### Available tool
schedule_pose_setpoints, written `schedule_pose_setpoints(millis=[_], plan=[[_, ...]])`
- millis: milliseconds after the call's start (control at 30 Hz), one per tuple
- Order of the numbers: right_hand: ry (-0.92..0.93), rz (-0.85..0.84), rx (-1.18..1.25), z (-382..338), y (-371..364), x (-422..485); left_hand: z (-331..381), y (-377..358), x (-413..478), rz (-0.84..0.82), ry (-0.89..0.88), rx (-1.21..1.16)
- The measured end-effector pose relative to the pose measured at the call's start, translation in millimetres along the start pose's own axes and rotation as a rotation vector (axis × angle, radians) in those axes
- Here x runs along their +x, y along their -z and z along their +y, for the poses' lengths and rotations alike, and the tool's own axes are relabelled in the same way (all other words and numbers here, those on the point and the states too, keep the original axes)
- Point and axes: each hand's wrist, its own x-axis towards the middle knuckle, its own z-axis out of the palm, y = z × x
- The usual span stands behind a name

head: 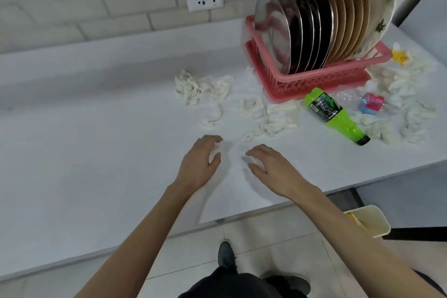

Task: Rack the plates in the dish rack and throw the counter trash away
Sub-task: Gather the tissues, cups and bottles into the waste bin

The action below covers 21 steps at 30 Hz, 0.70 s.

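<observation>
Pink dish rack (302, 84) in the upper right already carries a full row of plates (321, 29), so that half looks done. The trash remains: crumpled tissues (200, 87) strewn mid-frame, with a green bottle (333, 113) and a crushed clear bottle (362, 101) at right. A cream bin (370, 220) waits on the floor, lower right. At centre, the left hand (200, 164) curls round a tissue wad (215, 152). The right hand (271, 167) arches beside it; whether it holds anything, I cannot tell.
</observation>
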Motion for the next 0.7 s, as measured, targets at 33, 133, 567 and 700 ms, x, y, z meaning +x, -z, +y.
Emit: schedule_pose_setpoints(millis=[33,133,567,700], plan=[[-0.018,-0.016,-0.006,-0.5,-1.5,3.6,-4.9,2.7,13.6,0.017,-0.022,0.021],[-0.073,-0.04,-0.01,0.9,-5.0,8.3,-18.6,5.4,52.8,0.067,-0.051,0.094],[-0.134,0.156,-0.155,8.7,10.6,43.3,-53.9,-26.0,95.0,0.033,-0.048,0.165],[-0.198,0.074,-0.325,10.9,5.8,60.3,-53.0,-28.6,79.5,0.029,-0.079,0.051]])
